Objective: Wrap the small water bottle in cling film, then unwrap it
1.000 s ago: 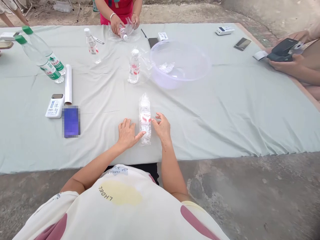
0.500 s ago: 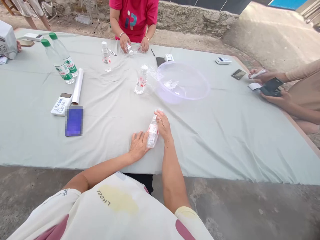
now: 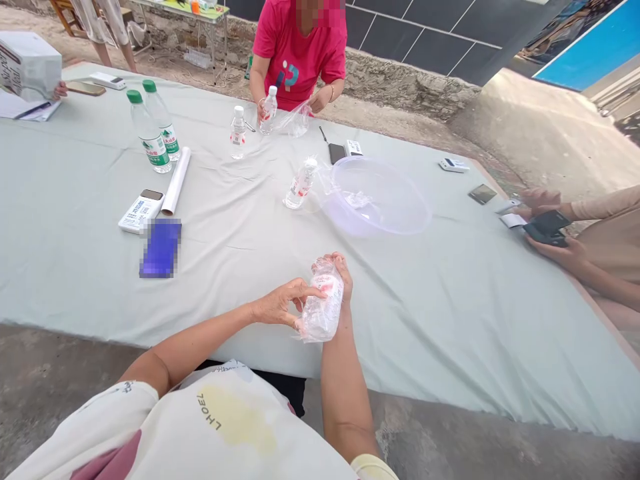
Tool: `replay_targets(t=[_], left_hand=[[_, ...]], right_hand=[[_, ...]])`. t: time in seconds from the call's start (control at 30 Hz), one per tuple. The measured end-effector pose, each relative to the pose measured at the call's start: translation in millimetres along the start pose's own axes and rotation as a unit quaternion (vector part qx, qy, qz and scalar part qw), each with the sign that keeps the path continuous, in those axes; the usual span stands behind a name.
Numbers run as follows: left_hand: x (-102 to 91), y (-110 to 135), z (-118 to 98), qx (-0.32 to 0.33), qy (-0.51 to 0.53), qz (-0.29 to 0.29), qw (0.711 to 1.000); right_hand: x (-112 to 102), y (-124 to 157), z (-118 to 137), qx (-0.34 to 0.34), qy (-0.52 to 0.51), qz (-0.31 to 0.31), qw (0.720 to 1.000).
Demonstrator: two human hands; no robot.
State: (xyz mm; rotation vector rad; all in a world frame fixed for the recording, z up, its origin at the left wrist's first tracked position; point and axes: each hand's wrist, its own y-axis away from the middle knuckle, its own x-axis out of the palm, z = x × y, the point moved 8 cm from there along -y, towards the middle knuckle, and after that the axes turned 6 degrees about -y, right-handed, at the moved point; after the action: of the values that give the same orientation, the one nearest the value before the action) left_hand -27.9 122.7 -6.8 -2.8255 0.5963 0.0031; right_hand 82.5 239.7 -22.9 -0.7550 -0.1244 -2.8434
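A small clear water bottle (image 3: 324,310) with a red-and-white label, wrapped in crinkled clear plastic film, is tilted between my hands above the cloth. My right hand (image 3: 343,275) lies behind it and grips it near the top end. With fingers and thumb on its lower left side, my left hand (image 3: 286,301) holds the bottle too. Beyond them stands another film-wrapped bottle (image 3: 301,185), leaning a little, beside a translucent purple basin (image 3: 400,227) with loose plastic film (image 3: 357,200) in it.
Across the cloth-covered table (image 3: 215,267), a person in a pink shirt (image 3: 303,60) holds a small bottle (image 3: 269,110) and film. Two green-capped bottles (image 3: 156,155), a white roll (image 3: 177,180), a white device (image 3: 141,212) and a blurred blue item (image 3: 161,250) lie leftward. Another person's hands (image 3: 555,247) hold a dark wallet-like object.
My hands have lifted the wrapped bottle off the table and tipped it toward me. Across the table, the person has set their bottle upright and pulled the film aside. My view has shifted.
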Motion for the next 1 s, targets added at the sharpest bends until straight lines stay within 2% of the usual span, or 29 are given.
replay_targets(t=[0.07, 0.1, 0.17, 0.23, 0.3, 0.37, 0.47, 0.57, 0.6, 0.67, 0.73, 0.83, 0.93, 1.0], left_hand=[[-6.9, 0.4, 5.1, -0.032, 0.13, -0.003, 0.991], [-12.2, 2.0, 12.0, -0.055, 0.2, -0.015, 0.978], [-26.2, 7.2, 31.5, -0.097, 0.323, -0.066, 0.939], [-41.8, 13.8, 54.8, -0.134, 0.398, -0.144, 0.896], [-49.6, 18.3, 72.8, -0.167, 0.433, -0.19, 0.865], [-48.2, 18.6, 81.4, -0.194, 0.438, -0.183, 0.858], [-41.9, 16.5, 81.2, -0.209, 0.432, -0.138, 0.867], [-42.8, 18.3, 80.5, -0.213, 0.44, -0.14, 0.861], [-43.6, 19.2, 81.0, -0.215, 0.444, -0.144, 0.858], [-44.8, 20.7, 82.3, -0.217, 0.449, -0.148, 0.854], [-45.1, 21.1, 83.5, -0.215, 0.451, -0.146, 0.854], [-44.8, 21.0, 85.5, -0.213, 0.455, -0.143, 0.853], [-44.3, 20.2, 85.5, -0.212, 0.456, -0.138, 0.853], [-44.4, 19.7, 84.5, -0.214, 0.456, -0.138, 0.852]], right_hand=[[18.6, -7.3, 11.2, -0.016, -0.055, 0.009, 0.998], [27.3, -12.8, 20.1, -0.034, -0.043, 0.006, 0.998], [46.5, -25.6, 44.6, -0.1, 0.032, -0.007, 0.994], [75.6, -37.9, 73.2, -0.202, 0.147, -0.011, 0.968], [117.9, -50.1, 95.1, -0.312, 0.268, 0.014, 0.912], [165.0, -69.8, 100.4, -0.381, 0.365, 0.064, 0.847], [223.1, -120.0, 86.8, -0.417, 0.483, 0.113, 0.761], [258.5, -182.1, 60.0, -0.396, 0.59, 0.128, 0.692], [265.0, -200.3, 50.9, -0.383, 0.612, 0.128, 0.681], [271.7, -228.2, 33.6, -0.357, 0.633, 0.128, 0.675], [272.2, -245.6, 16.3, -0.326, 0.647, 0.135, 0.676], [266.4, -260.0, -5.5, -0.265, 0.687, 0.157, 0.659], [261.3, -266.9, -0.5, -0.231, 0.706, 0.17, 0.647], [260.1, -267.5, 25.0, -0.25, 0.692, 0.163, 0.658]])
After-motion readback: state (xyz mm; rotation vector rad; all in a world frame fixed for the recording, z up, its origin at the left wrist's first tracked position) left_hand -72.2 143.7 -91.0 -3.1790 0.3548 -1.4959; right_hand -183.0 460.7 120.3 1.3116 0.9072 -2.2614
